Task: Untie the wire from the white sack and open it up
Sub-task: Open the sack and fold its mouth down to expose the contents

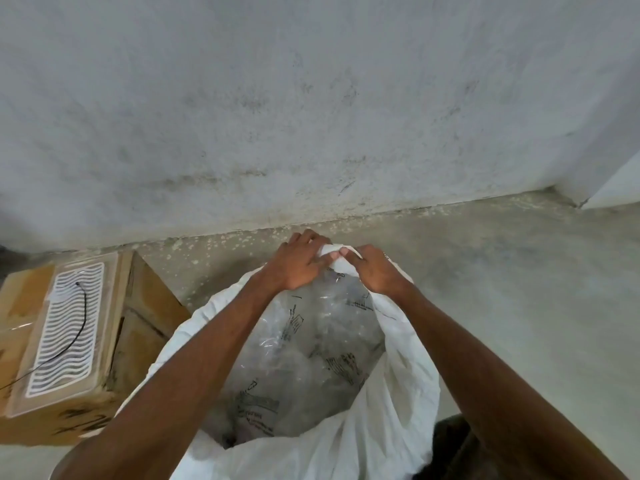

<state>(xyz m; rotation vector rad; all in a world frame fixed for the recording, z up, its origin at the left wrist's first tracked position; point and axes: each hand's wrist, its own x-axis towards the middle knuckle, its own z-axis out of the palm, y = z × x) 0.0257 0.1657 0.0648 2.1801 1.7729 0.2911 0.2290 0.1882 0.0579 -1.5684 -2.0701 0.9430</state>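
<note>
The white sack [391,403] stands on the floor below me with its mouth wide. Inside it shows a clear plastic liner [311,362] with black print. My left hand [298,265] and my right hand [375,271] are side by side at the far rim, and each pinches the rolled white edge [329,252] of the sack between thumb and fingers. A thin black wire [81,320] lies loose on top of the cardboard box at the left, away from the sack.
A cardboard box [145,313] stands to the left of the sack, with a white wavy-patterned plastic tray [65,344] on top. A stained grey wall [311,116] rises just behind the sack. Bare concrete floor [519,289] stretches to the right.
</note>
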